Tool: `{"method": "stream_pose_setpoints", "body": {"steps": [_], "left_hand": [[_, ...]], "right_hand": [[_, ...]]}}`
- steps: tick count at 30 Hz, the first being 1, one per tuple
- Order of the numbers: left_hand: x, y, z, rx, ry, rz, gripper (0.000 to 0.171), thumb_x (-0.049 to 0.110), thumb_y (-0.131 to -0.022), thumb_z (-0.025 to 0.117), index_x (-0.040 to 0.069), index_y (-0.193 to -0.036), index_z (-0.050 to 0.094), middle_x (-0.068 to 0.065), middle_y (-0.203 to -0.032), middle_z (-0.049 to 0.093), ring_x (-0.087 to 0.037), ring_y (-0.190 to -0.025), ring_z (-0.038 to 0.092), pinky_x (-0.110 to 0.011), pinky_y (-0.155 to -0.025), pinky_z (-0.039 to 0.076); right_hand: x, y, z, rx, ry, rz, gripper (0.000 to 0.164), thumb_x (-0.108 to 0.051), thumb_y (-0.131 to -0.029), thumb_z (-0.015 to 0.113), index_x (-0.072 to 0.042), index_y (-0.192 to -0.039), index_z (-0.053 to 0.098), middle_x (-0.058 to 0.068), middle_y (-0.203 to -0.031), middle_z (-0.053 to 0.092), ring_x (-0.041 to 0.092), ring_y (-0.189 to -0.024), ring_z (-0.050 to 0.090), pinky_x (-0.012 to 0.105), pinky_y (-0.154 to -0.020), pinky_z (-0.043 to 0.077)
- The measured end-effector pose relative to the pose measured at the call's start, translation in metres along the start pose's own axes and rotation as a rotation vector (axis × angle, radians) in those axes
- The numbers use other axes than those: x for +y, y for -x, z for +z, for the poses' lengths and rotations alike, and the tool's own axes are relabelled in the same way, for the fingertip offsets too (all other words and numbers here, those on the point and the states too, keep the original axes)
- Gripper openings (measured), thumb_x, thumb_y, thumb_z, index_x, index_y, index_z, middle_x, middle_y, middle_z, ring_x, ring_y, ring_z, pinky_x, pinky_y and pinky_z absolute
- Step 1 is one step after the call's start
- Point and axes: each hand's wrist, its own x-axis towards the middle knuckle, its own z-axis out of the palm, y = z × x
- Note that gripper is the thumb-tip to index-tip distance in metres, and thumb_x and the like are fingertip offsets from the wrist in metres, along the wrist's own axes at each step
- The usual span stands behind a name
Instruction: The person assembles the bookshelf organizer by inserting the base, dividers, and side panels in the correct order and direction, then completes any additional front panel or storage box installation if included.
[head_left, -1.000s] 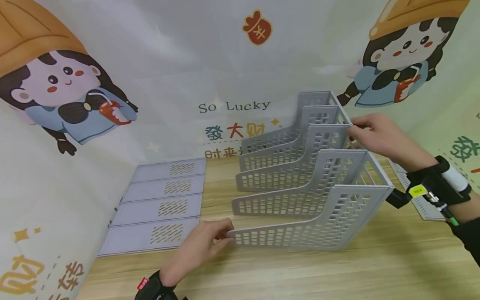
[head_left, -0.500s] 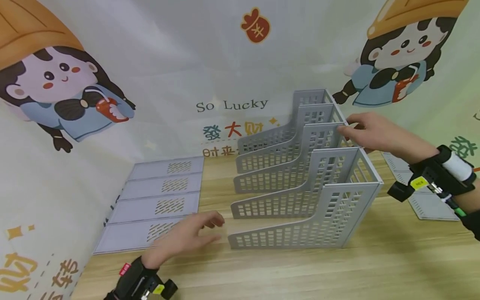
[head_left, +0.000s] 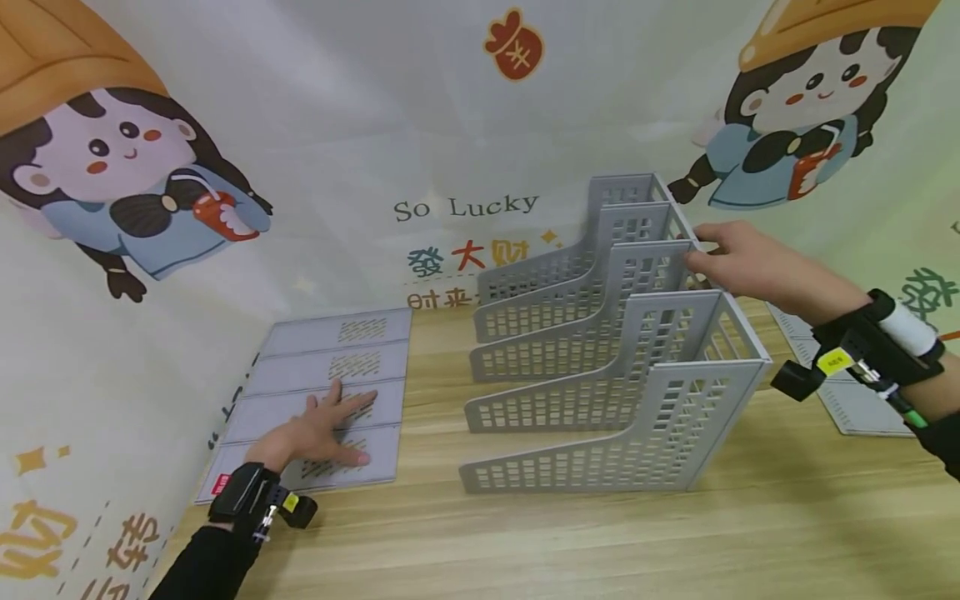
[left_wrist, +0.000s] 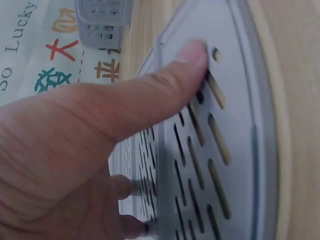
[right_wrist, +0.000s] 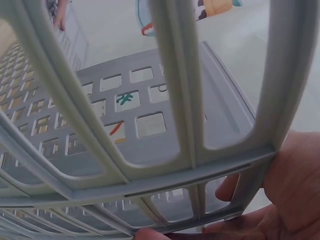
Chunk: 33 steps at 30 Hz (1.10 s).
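Note:
A grey magazine file rack (head_left: 675, 433) with perforated dividers stands upright right of centre in the head view. My right hand (head_left: 746, 260) grips its back edge, thumb and fingers around the upper rim; the right wrist view shows fingers curled about the slatted back (right_wrist: 182, 90). To the left, a flat grey panel (head_left: 288, 337) with sections of slanted slots lies on the table. My left hand (head_left: 315, 432) rests on it with spread fingers. In the left wrist view, the thumb (left_wrist: 165, 82) touches the panel beside the slots, while the other fingertips are partly hidden.
A second flat grey panel (head_left: 862, 408) lies at the right, partly hidden behind my right wrist. The wooden table (head_left: 480, 542) meets a printed cloth backdrop (head_left: 337, 150) behind the rack. A wrist camera (head_left: 798, 381) sits close to the rack's right side.
My left hand has let go of the front divider's tip and moved left onto the slotted panel, its fingers spreading. The rack's front has shifted slightly left; my right hand stays on its back edge.

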Motion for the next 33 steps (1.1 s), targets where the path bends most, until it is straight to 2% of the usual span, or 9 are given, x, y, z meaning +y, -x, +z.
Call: {"method": "stream_pose_setpoints", "body": {"steps": [7, 13, 20, 26, 33], "left_hand": [[0.028, 0.001, 0.008, 0.019, -0.034, 0.045, 0.097, 0.048, -0.083, 0.082, 0.016, -0.160, 0.033, -0.041, -0.157, -0.004, -0.074, -0.132, -0.004, -0.087, -0.096, 0.009], [0.056, -0.012, 0.022, 0.008, -0.053, 0.042, 0.095, 0.052, -0.084, 0.080, 0.021, -0.161, 0.033, -0.036, -0.161, -0.004, -0.070, -0.136, -0.002, -0.085, -0.099, 0.010], [0.082, -0.025, 0.032, 0.013, -0.074, 0.036, 0.093, 0.054, -0.086, 0.077, 0.026, -0.162, 0.031, -0.032, -0.162, -0.005, -0.066, -0.139, -0.002, -0.082, -0.102, 0.011], [0.096, -0.027, 0.036, 0.019, -0.096, 0.021, 0.091, 0.053, -0.086, 0.077, 0.028, -0.161, 0.032, -0.030, -0.163, -0.002, -0.064, -0.141, 0.001, -0.081, -0.104, 0.013], [0.103, -0.027, 0.035, 0.001, -0.094, 0.010, 0.089, 0.052, -0.088, 0.076, 0.029, -0.162, 0.031, -0.029, -0.164, -0.004, -0.062, -0.142, -0.001, -0.079, -0.106, 0.011]], "right_hand": [[0.001, -0.001, 0.001, 0.038, -0.020, 0.005, 0.045, -0.017, -0.103, 0.045, 0.010, -0.139, 0.050, 0.030, -0.122, 0.062, 0.043, -0.102, 0.064, 0.046, -0.080, 0.052], [0.001, 0.000, 0.001, 0.060, -0.010, 0.000, 0.044, -0.017, -0.103, 0.045, 0.009, -0.139, 0.052, 0.030, -0.124, 0.062, 0.043, -0.104, 0.065, 0.046, -0.082, 0.052], [0.005, 0.003, 0.002, 0.087, -0.063, -0.053, 0.040, -0.012, -0.104, 0.044, 0.010, -0.135, 0.056, 0.027, -0.120, 0.064, 0.035, -0.094, 0.067, 0.027, -0.069, 0.051], [0.010, 0.010, 0.002, 0.131, -0.103, -0.098, 0.038, -0.009, -0.103, 0.042, 0.011, -0.133, 0.058, 0.028, -0.121, 0.064, 0.030, -0.089, 0.069, 0.023, -0.066, 0.052], [0.010, 0.012, 0.001, 0.149, -0.110, -0.095, 0.039, -0.011, -0.103, 0.043, 0.010, -0.133, 0.059, 0.027, -0.116, 0.067, 0.020, -0.078, 0.067, 0.023, -0.064, 0.051]]}}
